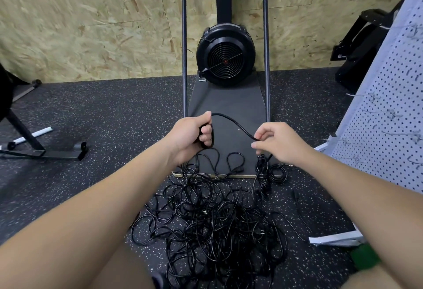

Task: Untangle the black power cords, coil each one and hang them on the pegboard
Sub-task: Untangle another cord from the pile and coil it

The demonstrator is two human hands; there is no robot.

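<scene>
A big tangle of black power cords (212, 224) lies on the speckled floor in front of me. My left hand (190, 135) grips a few small loops of one cord. From it a free stretch of that black cord (233, 122) arcs right to my right hand (278, 141), which pinches it between thumb and fingers. Below my right hand a coiled, bundled cord (270, 172) lies at the edge of a black platform. The white pegboard (389, 96) with metal hooks leans at the right.
A black fan-wheel machine (225, 56) on a black platform with two upright poles stands straight ahead against an OSB wall. Black equipment legs (43, 149) lie at the left. A white frame foot (336, 239) of the pegboard sits at the lower right.
</scene>
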